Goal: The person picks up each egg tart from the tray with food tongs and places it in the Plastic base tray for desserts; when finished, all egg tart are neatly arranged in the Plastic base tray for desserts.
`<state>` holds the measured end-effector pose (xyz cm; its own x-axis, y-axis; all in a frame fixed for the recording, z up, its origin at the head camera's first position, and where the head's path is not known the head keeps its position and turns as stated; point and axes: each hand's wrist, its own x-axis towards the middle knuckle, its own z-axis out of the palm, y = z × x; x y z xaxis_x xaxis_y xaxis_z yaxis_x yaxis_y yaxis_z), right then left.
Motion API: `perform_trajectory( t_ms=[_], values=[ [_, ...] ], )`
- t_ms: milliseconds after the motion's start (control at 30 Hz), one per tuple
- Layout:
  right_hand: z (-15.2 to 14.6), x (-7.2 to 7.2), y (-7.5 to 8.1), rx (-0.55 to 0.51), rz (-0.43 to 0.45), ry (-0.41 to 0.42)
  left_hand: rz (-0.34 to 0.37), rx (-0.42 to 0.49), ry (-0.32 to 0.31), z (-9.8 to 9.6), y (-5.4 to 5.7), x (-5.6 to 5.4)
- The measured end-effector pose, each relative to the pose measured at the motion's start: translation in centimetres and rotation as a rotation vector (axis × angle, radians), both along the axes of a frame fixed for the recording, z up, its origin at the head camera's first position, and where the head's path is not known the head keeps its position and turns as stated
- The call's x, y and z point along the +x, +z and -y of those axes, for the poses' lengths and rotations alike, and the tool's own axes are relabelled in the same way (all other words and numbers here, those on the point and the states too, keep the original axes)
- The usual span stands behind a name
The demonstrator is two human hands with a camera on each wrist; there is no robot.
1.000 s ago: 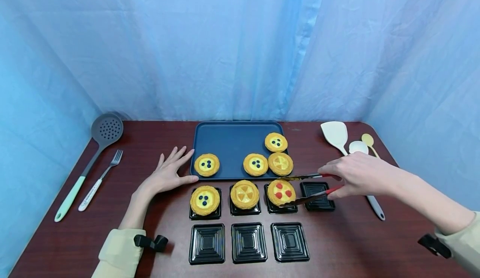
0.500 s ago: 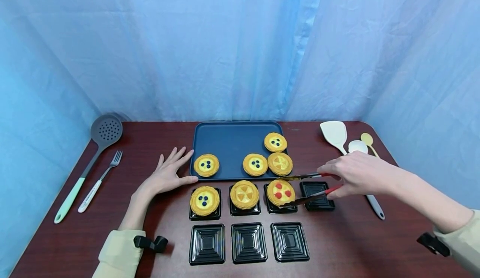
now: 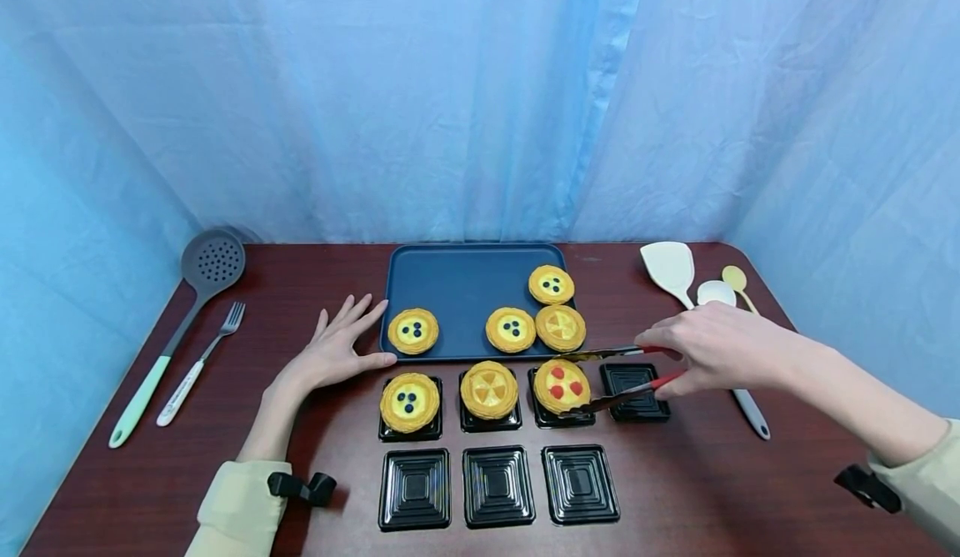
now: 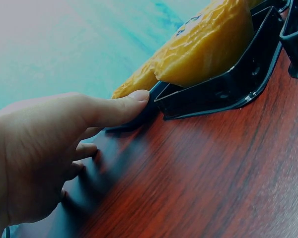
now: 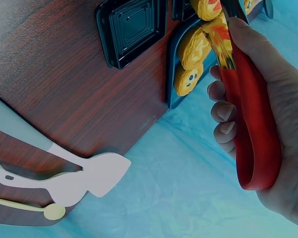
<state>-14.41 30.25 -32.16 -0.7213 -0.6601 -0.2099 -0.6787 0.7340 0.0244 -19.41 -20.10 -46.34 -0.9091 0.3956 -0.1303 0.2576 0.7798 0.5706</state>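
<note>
My right hand (image 3: 712, 348) grips red-handled tongs (image 5: 258, 124). The tong arms lie spread on either side of a tart with red fruit pieces (image 3: 561, 384), which sits on the third black square tray in its row. My left hand (image 3: 330, 361) has its fingers spread along the left edge of the dark blue baking tray (image 3: 457, 278). In the left wrist view, its thumb (image 4: 121, 109) lies straight at the tray's corner. On the baking tray are three blueberry tarts (image 3: 413, 331) and one orange-topped tart (image 3: 561, 328).
A blueberry tart (image 3: 409, 402) and an orange-topped tart (image 3: 489, 390) sit on black trays to the left. Several bare black trays (image 3: 497, 484) lie in front and right. A skimmer (image 3: 213, 258) and fork (image 3: 198, 365) lie left; a white turner (image 3: 670, 269) and yellow spoon (image 3: 735, 278) right.
</note>
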Motion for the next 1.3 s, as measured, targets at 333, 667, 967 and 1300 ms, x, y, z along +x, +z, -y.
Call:
perform_trajectory(
  t_ms=[333, 667, 967, 1300],
  values=[
    [-0.3, -0.1, 0.6, -0.025, -0.034, -0.008, 0.004, 0.001, 0.002, 0.0, 0.0, 0.0],
    [-0.7, -4.9, 3.4, -0.058, 0.013, -0.178, 0.01, -0.021, 0.007, 0.7, 0.2, -0.1],
    [-0.8, -10.9, 1.9, -0.036, 0.044, -0.247, 0.01, -0.025, 0.009, 0.9, 0.1, -0.1],
    [-0.3, -12.6, 0.7, -0.018, 0.101, -0.251, 0.006, 0.0, -0.005, 0.1, -0.2, -0.1]
  ],
)
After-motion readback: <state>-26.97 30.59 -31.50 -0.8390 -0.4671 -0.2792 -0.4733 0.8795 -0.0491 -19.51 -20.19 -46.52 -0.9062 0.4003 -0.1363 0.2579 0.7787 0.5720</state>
